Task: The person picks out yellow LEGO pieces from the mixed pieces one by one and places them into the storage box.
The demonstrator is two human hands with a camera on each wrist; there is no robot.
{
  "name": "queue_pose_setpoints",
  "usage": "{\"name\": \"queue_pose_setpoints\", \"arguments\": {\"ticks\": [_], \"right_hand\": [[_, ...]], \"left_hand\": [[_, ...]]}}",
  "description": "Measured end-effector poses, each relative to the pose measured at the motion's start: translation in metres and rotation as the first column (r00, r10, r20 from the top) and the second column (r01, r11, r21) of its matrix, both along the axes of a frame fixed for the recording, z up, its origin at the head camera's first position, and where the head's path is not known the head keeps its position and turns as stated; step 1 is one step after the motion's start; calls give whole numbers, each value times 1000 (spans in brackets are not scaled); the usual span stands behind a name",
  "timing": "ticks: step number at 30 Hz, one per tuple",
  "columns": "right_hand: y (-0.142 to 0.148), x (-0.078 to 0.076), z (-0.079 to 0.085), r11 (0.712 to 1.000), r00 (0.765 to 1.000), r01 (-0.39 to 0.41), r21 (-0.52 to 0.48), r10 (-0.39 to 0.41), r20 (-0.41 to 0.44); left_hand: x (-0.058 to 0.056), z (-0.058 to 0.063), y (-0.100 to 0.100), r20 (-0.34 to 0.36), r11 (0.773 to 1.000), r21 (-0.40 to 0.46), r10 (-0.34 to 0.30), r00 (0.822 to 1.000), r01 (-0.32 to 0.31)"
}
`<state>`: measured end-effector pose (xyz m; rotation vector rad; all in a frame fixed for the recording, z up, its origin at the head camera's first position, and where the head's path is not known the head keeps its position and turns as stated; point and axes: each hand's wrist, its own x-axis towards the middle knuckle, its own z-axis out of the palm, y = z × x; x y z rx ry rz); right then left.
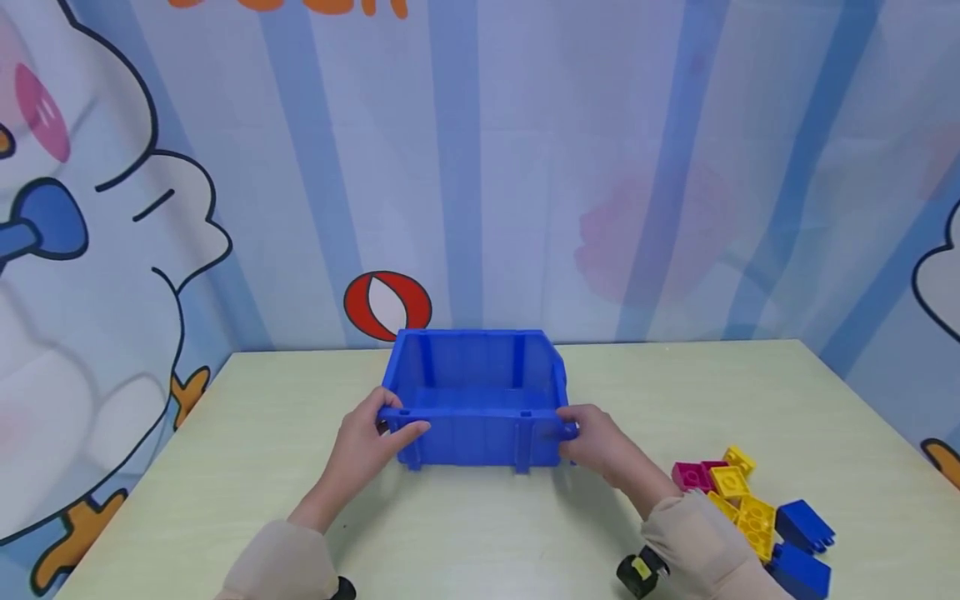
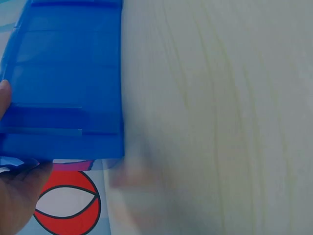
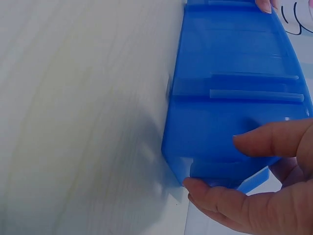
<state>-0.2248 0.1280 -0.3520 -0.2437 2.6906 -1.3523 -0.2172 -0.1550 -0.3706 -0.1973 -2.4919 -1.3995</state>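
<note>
A blue plastic bin (image 1: 468, 437) sits near the back edge of the table, its open top facing up and its inside bare. My left hand (image 1: 372, 437) grips its left front corner, the thumb laid along the front wall just under the rim. At the right front corner my right hand (image 1: 596, 442) holds the bin's rim. In the right wrist view the right thumb (image 3: 269, 139) presses the bin's ribbed outer wall (image 3: 234, 54), with the fingers round the corner. The left wrist view shows the bin's wall (image 2: 63, 78) and part of the left hand (image 2: 22, 200).
Yellow blocks (image 1: 756, 525), pinkish-red blocks (image 1: 692, 477) and blue blocks (image 1: 802, 571) lie in a loose pile at the right, beside my right forearm. A patterned cloth backdrop (image 1: 510, 208) rises directly behind the table (image 1: 480, 533).
</note>
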Motion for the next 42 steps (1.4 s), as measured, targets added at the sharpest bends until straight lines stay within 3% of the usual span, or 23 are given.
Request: {"name": "queue_pose_setpoints", "arguments": {"ticks": [10, 17, 27, 35, 42], "right_hand": [[8, 23, -1, 999, 1000, -22, -44, 22, -3], [13, 39, 0, 999, 999, -31, 12, 31, 16], [24, 61, -2, 996, 997, 20, 84, -25, 66], [33, 75, -3, 994, 993, -22, 105, 9, 119], [38, 83, -5, 989, 989, -78, 122, 62, 135]], "left_hand": [[27, 9, 4, 94, 999, -26, 34, 995, -32], [49, 14, 10, 155, 996, -51, 78, 985, -71], [75, 16, 19, 228, 997, -5, 82, 970, -83], [90, 16, 24, 312, 994, -29, 107, 944, -104], [102, 17, 27, 345, 993, -50, 121, 931, -111]]}}
